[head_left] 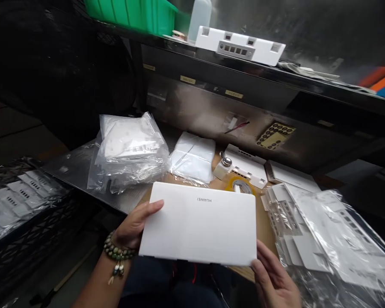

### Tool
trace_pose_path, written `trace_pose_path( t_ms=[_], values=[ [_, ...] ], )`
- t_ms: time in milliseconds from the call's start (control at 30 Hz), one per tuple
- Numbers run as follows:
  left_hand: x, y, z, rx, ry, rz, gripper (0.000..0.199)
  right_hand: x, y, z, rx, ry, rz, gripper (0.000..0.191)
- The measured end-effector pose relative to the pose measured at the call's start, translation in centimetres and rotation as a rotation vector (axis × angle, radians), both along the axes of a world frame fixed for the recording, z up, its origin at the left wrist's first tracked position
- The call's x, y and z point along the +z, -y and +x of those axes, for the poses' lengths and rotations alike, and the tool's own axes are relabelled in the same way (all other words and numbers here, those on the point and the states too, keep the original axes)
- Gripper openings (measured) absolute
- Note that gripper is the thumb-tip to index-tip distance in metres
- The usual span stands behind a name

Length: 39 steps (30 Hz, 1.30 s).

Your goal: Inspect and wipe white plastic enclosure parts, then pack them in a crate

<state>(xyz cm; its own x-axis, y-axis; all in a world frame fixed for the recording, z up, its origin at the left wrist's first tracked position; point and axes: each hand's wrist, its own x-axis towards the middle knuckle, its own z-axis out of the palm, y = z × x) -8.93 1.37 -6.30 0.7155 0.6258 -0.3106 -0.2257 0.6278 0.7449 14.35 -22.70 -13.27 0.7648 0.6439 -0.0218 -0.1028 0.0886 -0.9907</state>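
Between my two hands is a white rectangular router cover [200, 226], its HUAWEI lettering upside down to me. My left hand [136, 224] grips its left edge, the thumb flat on the top face and the fingers hidden underneath. At the lower right corner, my right hand [274, 276] pinches the edge between thumb and fingers. The cover is held above the wooden worktop, over the front edge. Just behind it lie a yellow-rimmed disc [240, 184], a small box with a round metal knob [225, 162] and a white slotted housing [247, 164].
Bagged white panels are stacked at the left [131, 141], with flat plastic bags [192, 158] beside them. More bagged housings [327, 231] lie at the right. A black crate [28, 226] holds wrapped parts. The shelf above bears a green bin [134, 17] and a white housing [240, 45].
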Motion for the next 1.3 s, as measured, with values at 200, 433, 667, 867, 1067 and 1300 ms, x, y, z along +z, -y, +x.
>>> trace_pose_path(
  t_ms=[200, 433, 667, 867, 1067, 1300],
  values=[
    [0.9, 0.1, -0.6, 0.065, -0.048, 0.558, 0.027, 0.3, -0.3, 1.2, -0.124, 0.162, -0.226, 0.042],
    [3.2, 1.0, -0.8, 0.021, -0.092, 0.958, 0.019, 2.7, -2.4, 1.4, -0.060, 0.391, -0.283, 0.059],
    [3.6, 1.3, -1.0, -0.026, -0.037, 0.917, 0.019, 2.3, -4.6, 2.2, 0.026, 0.401, -0.096, 0.063],
    [2.3, 0.8, -0.7, -0.043, 0.045, 0.922, 0.035, 2.2, -5.7, 1.3, 0.024, 0.405, 0.034, 0.032],
    [0.5, -0.2, 0.3, 0.263, 0.234, -0.024, 0.066, 2.8, -5.9, 0.7, -0.091, 0.511, 0.312, 0.015],
    [0.9, -0.6, 0.1, -0.020, 0.389, -0.516, 0.066, 5.5, -6.4, 4.6, 0.359, 0.860, 0.101, 0.023]
  ],
)
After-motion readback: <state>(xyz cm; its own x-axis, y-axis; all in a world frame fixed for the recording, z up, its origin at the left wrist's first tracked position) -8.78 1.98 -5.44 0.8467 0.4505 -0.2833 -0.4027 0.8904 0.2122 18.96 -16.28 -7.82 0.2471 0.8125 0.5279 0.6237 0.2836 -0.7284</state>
